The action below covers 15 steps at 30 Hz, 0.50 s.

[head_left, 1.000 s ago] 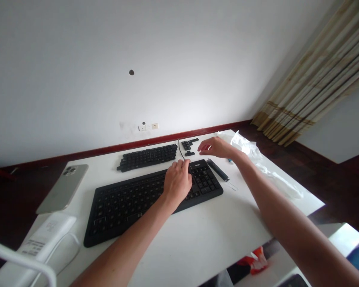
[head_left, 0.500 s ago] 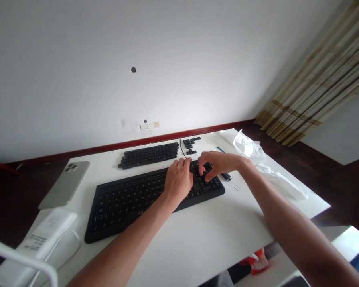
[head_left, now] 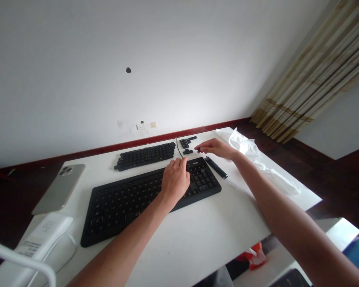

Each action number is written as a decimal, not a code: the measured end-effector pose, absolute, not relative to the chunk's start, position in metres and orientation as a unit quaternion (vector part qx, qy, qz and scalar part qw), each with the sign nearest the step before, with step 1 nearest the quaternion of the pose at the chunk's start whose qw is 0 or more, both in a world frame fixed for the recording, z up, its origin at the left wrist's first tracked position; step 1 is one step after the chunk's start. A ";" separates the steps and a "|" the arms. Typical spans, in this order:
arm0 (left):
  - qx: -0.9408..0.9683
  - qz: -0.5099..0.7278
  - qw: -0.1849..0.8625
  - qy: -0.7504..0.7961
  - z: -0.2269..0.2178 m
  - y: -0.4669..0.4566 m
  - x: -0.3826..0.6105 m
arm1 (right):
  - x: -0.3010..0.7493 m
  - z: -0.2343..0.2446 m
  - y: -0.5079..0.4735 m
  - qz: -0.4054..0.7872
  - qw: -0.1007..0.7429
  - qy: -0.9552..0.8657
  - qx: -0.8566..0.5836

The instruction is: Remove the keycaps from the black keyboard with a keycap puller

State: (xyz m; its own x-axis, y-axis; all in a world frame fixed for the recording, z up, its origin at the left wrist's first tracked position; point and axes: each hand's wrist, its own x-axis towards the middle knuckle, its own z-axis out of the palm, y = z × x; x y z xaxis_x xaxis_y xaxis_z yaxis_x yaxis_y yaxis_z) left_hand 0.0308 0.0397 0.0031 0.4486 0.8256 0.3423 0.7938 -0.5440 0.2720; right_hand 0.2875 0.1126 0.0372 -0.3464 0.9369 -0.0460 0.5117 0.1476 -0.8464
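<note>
A black keyboard (head_left: pixel 122 203) lies across the white table (head_left: pixel 197 243). My left hand (head_left: pixel 175 181) rests on its right part with the fingers curled down onto the keys. My right hand (head_left: pixel 217 147) hovers beyond the keyboard's far right corner, pinching a small black keycap (head_left: pixel 198 150) between thumb and fingertips. Just past it lies a small group of loose black keycaps (head_left: pixel 187 144). A long row of removed keycaps (head_left: pixel 146 155) is laid out behind the keyboard.
A slim black tool (head_left: pixel 217 168) lies right of the keyboard. Crumpled clear plastic (head_left: pixel 245 145) sits at the far right corner. A phone (head_left: pixel 60 189) lies face down at the left, with a white device (head_left: pixel 38 239) near the front left edge.
My right hand left the keyboard's number pad and moved back toward the loose keycaps, now pinching a keycap. My left hand stayed on the keyboard.
</note>
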 end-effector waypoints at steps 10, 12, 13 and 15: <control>0.852 0.216 0.028 0.475 0.004 0.039 0.031 | 0.298 0.006 0.131 0.169 0.288 -0.715 -0.614; 0.853 0.215 0.029 0.475 0.005 0.039 0.031 | 0.300 0.000 0.135 0.141 0.266 -0.728 -0.616; 0.853 0.214 0.030 0.475 0.005 0.039 0.031 | 0.301 -0.003 0.137 0.132 0.261 -0.732 -0.615; 0.853 0.214 0.030 0.476 0.005 0.039 0.031 | 0.301 -0.008 0.140 0.123 0.262 -0.738 -0.610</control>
State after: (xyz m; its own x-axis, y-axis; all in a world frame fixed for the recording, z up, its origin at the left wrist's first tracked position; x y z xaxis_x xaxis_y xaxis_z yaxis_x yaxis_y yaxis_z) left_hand 0.0311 0.0388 0.0050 0.4562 0.8238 0.3367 0.7984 -0.5459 0.2539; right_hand 0.3010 0.1397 -0.0076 -0.1186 0.9644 0.2366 0.8348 0.2258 -0.5021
